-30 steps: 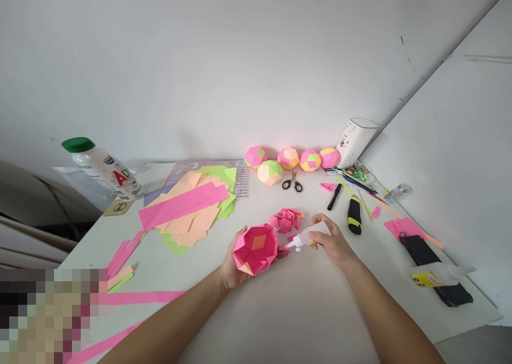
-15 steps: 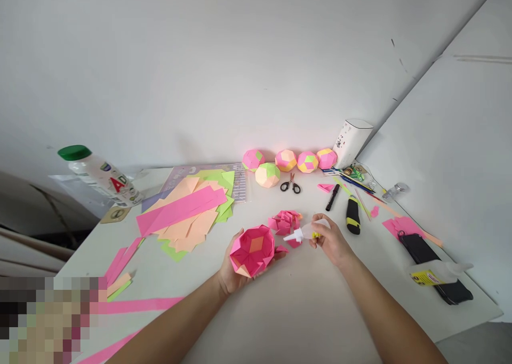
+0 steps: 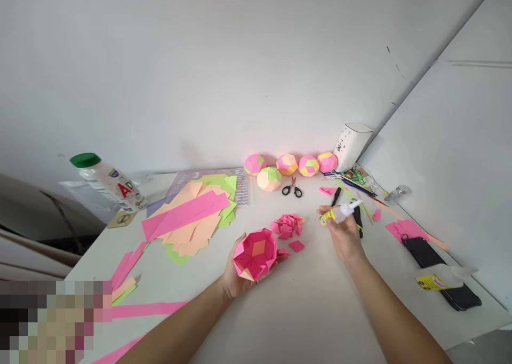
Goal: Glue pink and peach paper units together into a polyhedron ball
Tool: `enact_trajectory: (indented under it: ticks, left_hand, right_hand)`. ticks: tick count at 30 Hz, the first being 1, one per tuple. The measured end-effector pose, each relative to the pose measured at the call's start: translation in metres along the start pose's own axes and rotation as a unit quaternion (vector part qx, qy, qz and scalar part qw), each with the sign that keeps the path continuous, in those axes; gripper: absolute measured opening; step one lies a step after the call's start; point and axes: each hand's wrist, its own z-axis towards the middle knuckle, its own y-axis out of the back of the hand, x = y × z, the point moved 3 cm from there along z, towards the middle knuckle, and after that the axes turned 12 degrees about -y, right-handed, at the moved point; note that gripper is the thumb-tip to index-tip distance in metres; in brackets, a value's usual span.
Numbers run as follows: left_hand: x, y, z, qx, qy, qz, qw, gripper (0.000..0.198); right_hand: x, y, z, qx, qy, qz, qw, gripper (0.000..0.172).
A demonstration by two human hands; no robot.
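Hands of one person are at a white worktop [image 3: 304, 305] scattered with coloured paper, seen from above and behind.

The left hand [image 3: 239, 276] is cupped under a half-built paper ball [image 3: 255, 253], near the middle of the worktop. The ball is an open bowl of folded pink and orange units, and the fingers curl round its underside. Whether it rests on the surface or is lifted cannot be told.

The right hand [image 3: 344, 237] is closed round a small glue bottle [image 3: 340, 213], pinched between thumb and fingers. Its nozzle points toward 2 o'clock, away from the ball. The bottle is at 2 o'clock from the ball, well apart from it.

- **Between the hands:** a heap of pink folded units [image 3: 288, 225] lies at 1 o'clock from the ball, with one loose pink square [image 3: 296, 245] at 3 o'clock.
- **12 o'clock, by the wall:** five finished paper balls [image 3: 287, 164] sit with black-handled scissors [image 3: 292, 189] just in front.
- **1 o'clock:** a white box [image 3: 352, 145] stands here. A black marker [image 3: 336, 195] lies just beyond the right hand.
- **10 o'clock:** a stack of paper sheets [image 3: 192, 214] in pink, orange and green lies here. Farther out is a green-capped bottle [image 3: 108, 180].
- **8 o'clock:** pink strips [image 3: 127, 257] lie here.
- **4 o'clock:** a second glue bottle [image 3: 440, 278] lies on a dark case [image 3: 460, 297].
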Motion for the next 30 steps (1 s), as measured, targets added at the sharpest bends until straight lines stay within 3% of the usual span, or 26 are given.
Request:
enact_trajectory:
  ticks: [4, 8, 13, 17, 19, 21, 23, 25, 27, 30]
  left_hand:
    - [0.001, 0.000, 0.002, -0.018, 0.008, -0.013, 1.000, 0.066]
    - [0.001, -0.002, 0.002, -0.021, 0.001, -0.010, 1.000, 0.072]
    - [0.002, -0.004, 0.001, -0.034, -0.014, -0.001, 0.999, 0.063]
    - [0.003, -0.006, 0.000, -0.037, -0.019, 0.005, 0.999, 0.062]
    - [0.003, -0.008, 0.000, -0.040, -0.021, 0.017, 0.999, 0.064]
    - [0.002, -0.009, 0.000, -0.051, -0.025, 0.031, 0.998, 0.066]
    - [0.002, -0.010, 0.000, -0.058, -0.030, 0.039, 0.997, 0.067]
    - [0.001, -0.010, 0.000, -0.060, -0.033, 0.036, 0.997, 0.068]
    - [0.001, -0.010, 0.000, -0.064, -0.036, 0.028, 0.997, 0.068]
    - [0.001, -0.008, -0.001, -0.069, -0.034, 0.014, 0.997, 0.067]
  right_hand:
    - [-0.012, 0.016, 0.010, -0.096, 0.021, -0.130, 0.987, 0.044]
    - [-0.038, 0.027, 0.023, -0.168, -0.059, -0.287, 0.941, 0.048]
    - [-0.047, 0.027, 0.027, -0.173, -0.040, -0.387, 0.905, 0.050]
    - [-0.044, 0.027, 0.026, -0.172, -0.025, -0.448, 0.877, 0.065]
    - [-0.039, 0.025, 0.021, -0.179, 0.006, -0.497, 0.849, 0.073]
    - [-0.029, 0.018, 0.011, -0.193, 0.075, -0.562, 0.801, 0.075]
    - [-0.018, 0.006, -0.004, -0.214, 0.169, -0.622, 0.734, 0.066]
    - [-0.009, -0.009, -0.020, -0.214, 0.235, -0.645, 0.695, 0.047]
    - [-0.004, -0.023, -0.033, -0.176, 0.294, -0.628, 0.699, 0.030]
    - [-0.002, -0.031, -0.043, -0.183, 0.319, -0.609, 0.703, 0.015]
